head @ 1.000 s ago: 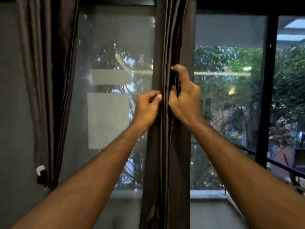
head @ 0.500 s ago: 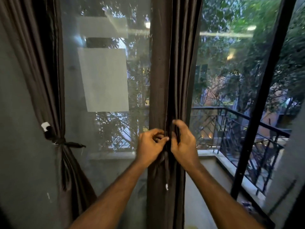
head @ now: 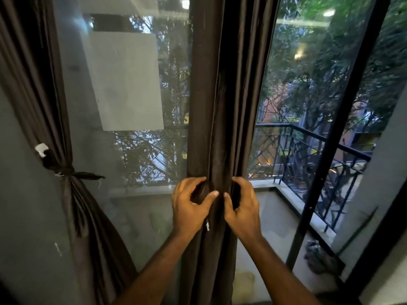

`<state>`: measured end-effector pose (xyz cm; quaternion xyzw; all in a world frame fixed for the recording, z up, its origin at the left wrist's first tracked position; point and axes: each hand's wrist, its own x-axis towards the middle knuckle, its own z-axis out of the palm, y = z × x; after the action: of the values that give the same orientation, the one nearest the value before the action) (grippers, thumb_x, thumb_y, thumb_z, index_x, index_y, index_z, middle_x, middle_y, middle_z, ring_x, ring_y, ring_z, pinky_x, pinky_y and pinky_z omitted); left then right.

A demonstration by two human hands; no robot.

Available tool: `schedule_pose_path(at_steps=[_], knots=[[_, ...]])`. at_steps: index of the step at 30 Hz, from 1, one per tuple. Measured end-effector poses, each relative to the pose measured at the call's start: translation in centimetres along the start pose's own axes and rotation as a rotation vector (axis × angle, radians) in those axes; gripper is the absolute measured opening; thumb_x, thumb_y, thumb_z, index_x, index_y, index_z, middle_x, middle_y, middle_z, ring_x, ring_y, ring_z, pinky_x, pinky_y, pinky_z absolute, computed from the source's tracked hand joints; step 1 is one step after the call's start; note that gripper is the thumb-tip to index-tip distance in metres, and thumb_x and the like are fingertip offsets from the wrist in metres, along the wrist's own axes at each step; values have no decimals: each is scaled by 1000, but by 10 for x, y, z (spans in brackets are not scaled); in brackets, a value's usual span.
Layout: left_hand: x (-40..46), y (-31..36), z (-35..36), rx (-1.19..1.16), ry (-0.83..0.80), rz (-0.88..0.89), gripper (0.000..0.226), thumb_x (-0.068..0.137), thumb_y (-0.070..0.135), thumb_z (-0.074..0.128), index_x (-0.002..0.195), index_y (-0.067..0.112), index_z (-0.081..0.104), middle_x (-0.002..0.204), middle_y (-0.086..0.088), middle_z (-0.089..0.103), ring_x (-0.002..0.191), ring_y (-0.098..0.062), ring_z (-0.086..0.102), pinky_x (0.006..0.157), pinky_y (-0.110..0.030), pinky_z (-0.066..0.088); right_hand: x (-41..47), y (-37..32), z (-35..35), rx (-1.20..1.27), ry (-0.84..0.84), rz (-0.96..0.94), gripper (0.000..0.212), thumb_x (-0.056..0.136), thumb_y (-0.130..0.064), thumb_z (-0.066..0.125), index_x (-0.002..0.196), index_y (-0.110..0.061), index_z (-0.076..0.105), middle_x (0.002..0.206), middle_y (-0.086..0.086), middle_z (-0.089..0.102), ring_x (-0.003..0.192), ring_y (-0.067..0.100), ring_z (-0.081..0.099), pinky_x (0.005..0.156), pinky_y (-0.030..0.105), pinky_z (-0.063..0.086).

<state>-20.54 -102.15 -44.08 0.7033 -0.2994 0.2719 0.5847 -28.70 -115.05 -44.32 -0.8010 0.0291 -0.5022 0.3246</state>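
Observation:
A dark brown curtain (head: pixel 222 106) hangs gathered in a narrow column in front of a large window. My left hand (head: pixel 189 208) grips its left side, fingers curled behind the folds and thumb across the front. My right hand (head: pixel 242 208) grips its right side the same way, so the bunched cloth is clasped between both hands at about sill height. A small white tag (head: pixel 207 226) shows on the cloth between my wrists.
A second brown curtain (head: pixel 55 119) hangs at the left, tied back with a dark band (head: pixel 66 170). A black window frame post (head: pixel 334 137) stands at the right. Beyond the glass are a balcony railing (head: pixel 308 148) and trees.
Both hands have slid down the gathered curtain from about head height to sill level. They went from pinching the folds to clasping the whole bunch. The view has tilted downward.

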Motion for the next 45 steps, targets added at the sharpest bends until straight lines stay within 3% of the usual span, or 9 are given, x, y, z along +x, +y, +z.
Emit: schedule_pose_path(at_steps=[6, 10, 15, 19, 23, 27, 31, 41, 45], knots=[[22, 15, 7, 15, 125, -172, 35, 79, 31, 83, 111, 22, 71, 90, 9, 68, 83, -11, 65, 77, -40, 57, 5, -9, 12, -143, 66, 91, 41, 85, -36, 77, 118, -26, 55, 133, 6, 47, 115, 28, 58, 82, 47, 57], [35, 5, 2, 130, 173, -202, 28, 78, 41, 76, 100, 23, 72, 84, 8, 66, 77, -16, 65, 75, -47, 56, 8, -13, 19, -326, 131, 83, 45, 79, -36, 82, 115, -20, 58, 136, 15, 42, 124, 37, 47, 87, 56, 49], [33, 3, -3, 114, 158, -110, 13, 83, 22, 65, 87, 13, 73, 83, 1, 66, 76, -15, 64, 71, -41, 53, 3, -22, 17, -534, 183, -2, 37, 77, -32, 83, 109, -20, 69, 136, 13, 40, 119, 35, 42, 88, 53, 42], [6, 2, -9, 31, 100, -62, 23, 90, 27, 57, 89, 10, 73, 81, 2, 70, 77, -16, 66, 69, -41, 54, -2, -26, 14, -526, 229, -55, 22, 82, -26, 79, 102, -20, 74, 129, 9, 44, 112, 34, 47, 88, 45, 37], [-6, 10, -14, 58, 34, 28, 14, 91, 18, 63, 87, 8, 71, 81, 1, 69, 76, -17, 66, 68, -41, 54, -14, -28, 23, -474, 166, -206, 7, 88, -23, 74, 93, -18, 75, 111, 8, 57, 89, 31, 56, 73, 38, 39], [-11, 17, -21, 62, 7, 77, 3, 86, 9, 72, 85, 9, 75, 81, 3, 71, 77, -12, 67, 69, -37, 55, -22, -27, 29, -240, 93, -163, 5, 91, -9, 66, 93, -8, 69, 97, 9, 65, 86, 27, 59, 77, 37, 46], [-18, 22, -24, 7, -7, 34, 5, 85, 12, 73, 82, 10, 77, 79, 6, 71, 77, -11, 68, 69, -36, 56, -28, -30, 29, -131, 112, -124, 18, 92, -14, 53, 90, -7, 70, 81, 6, 68, 80, 18, 54, 72, 34, 46], [-23, 33, -22, 81, 39, 88, 19, 87, 23, 72, 75, 7, 72, 75, 1, 66, 70, -12, 65, 62, -36, 54, -38, -22, 33, -81, 36, -221, 15, 90, -1, 59, 77, -6, 63, 73, 8, 56, 67, 29, 55, 66, 45, 48], [-19, 30, -18, 178, 35, 120, 17, 87, 16, 74, 72, 9, 68, 71, 2, 63, 67, -11, 61, 60, -35, 51, -37, -20, 26, -70, -10, -248, 11, 90, -3, 61, 85, -5, 69, 78, 7, 60, 72, 27, 57, 71, 42, 49]])
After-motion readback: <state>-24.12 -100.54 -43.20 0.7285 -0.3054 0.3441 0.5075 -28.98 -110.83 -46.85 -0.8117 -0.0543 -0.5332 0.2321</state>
